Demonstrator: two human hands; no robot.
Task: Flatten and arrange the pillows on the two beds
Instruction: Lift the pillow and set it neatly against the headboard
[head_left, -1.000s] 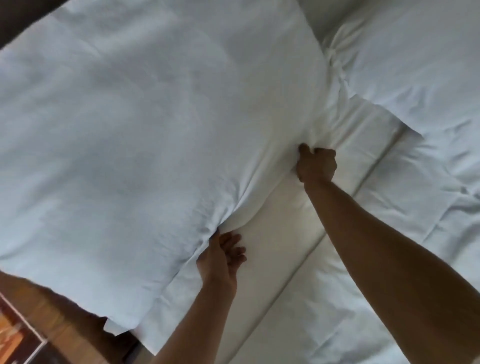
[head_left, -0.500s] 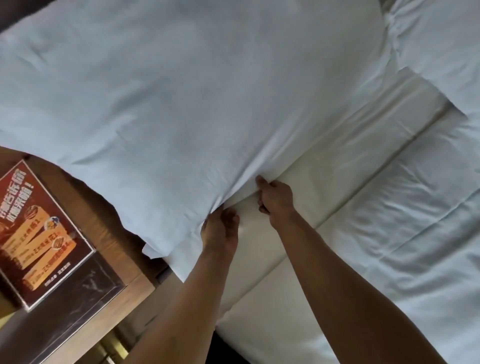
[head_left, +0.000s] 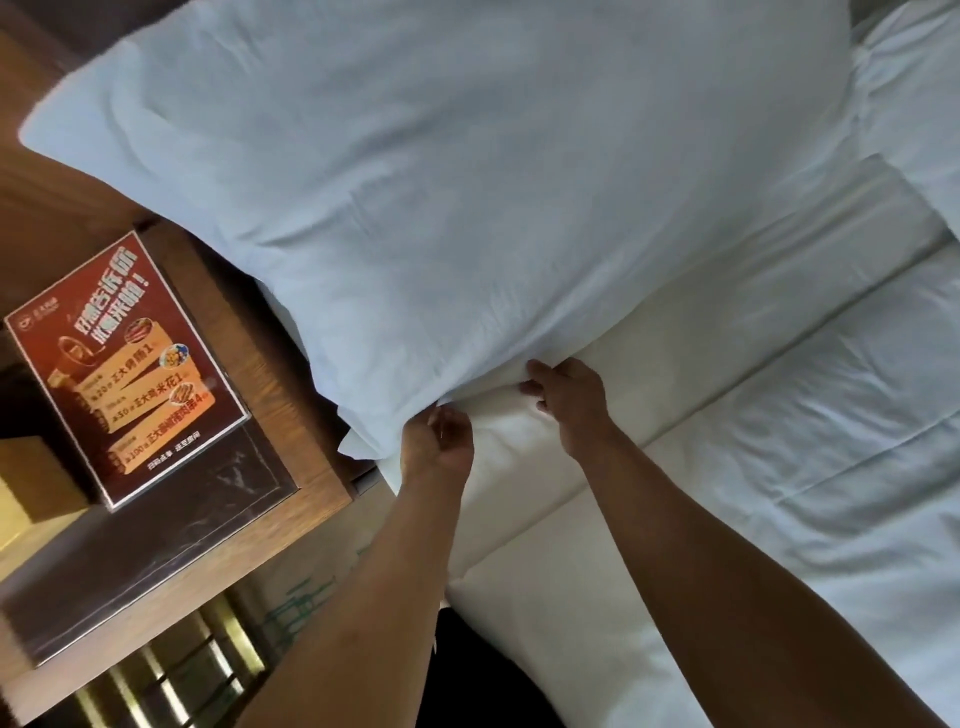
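A large white pillow (head_left: 467, 182) fills the upper part of the view, lying at the head of the bed and overhanging the bedside table. My left hand (head_left: 439, 447) pinches the pillow's near edge close to its lower corner. My right hand (head_left: 569, 397) grips the same edge a little further right, fingers tucked under the fabric. A second white pillow (head_left: 914, 119) shows partly at the upper right. Below the pillows lie the white sheet (head_left: 649, 374) and the duvet (head_left: 831, 441).
A wooden bedside table (head_left: 218, 530) stands left of the bed, with a red printed sign (head_left: 124, 364) on its dark top. The bed's side edge (head_left: 519, 597) runs down the lower middle, with dark floor below it.
My right hand has slid left along the pillow's edge toward my left hand. The view has shifted, so the bedside table and sign are now in sight at the left.
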